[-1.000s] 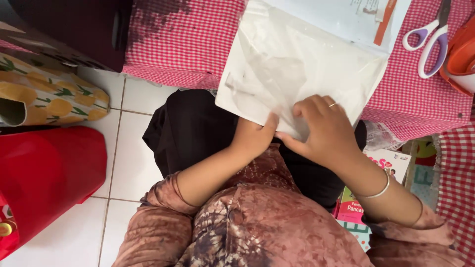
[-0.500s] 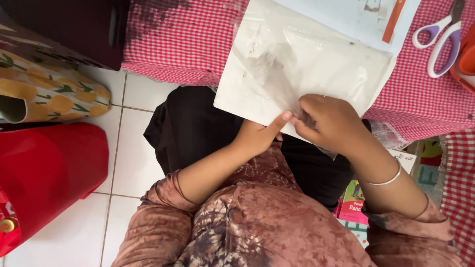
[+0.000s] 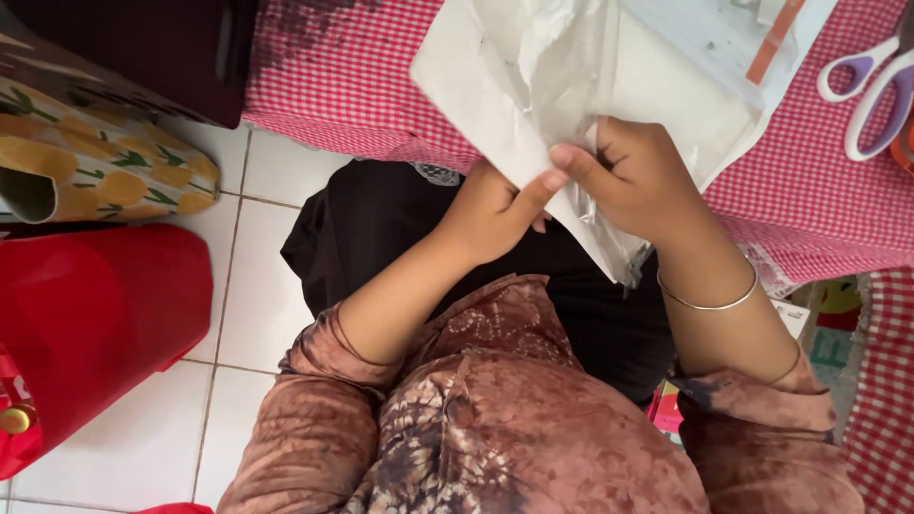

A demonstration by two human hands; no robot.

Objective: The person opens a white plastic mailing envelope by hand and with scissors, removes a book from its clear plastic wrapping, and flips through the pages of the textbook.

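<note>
A white sheet in a clear plastic sleeve [image 3: 495, 86] hangs over the edge of the red checked tablecloth [image 3: 352, 76]. My left hand [image 3: 495, 214] grips the sheet's near edge from below, thumb on top. My right hand [image 3: 643, 181] pinches the crumpled clear plastic [image 3: 609, 238] and lifts it off the sheet. A thin bangle sits on my right wrist. Both hands meet at the sheet's lower edge, above my lap.
Scissors with purple and white handles [image 3: 871, 90] lie on the cloth at the far right. On the white tiled floor at left stand a red plastic object [image 3: 95, 324] and a lemon-patterned bag [image 3: 105, 162]. Colourful booklets [image 3: 819, 324] lie at the right, by my arm.
Both hands have risen with the sheet's near edge. My right hand went from pressing flat to pinching the plastic and pulling it up, so the sleeve now bunches.
</note>
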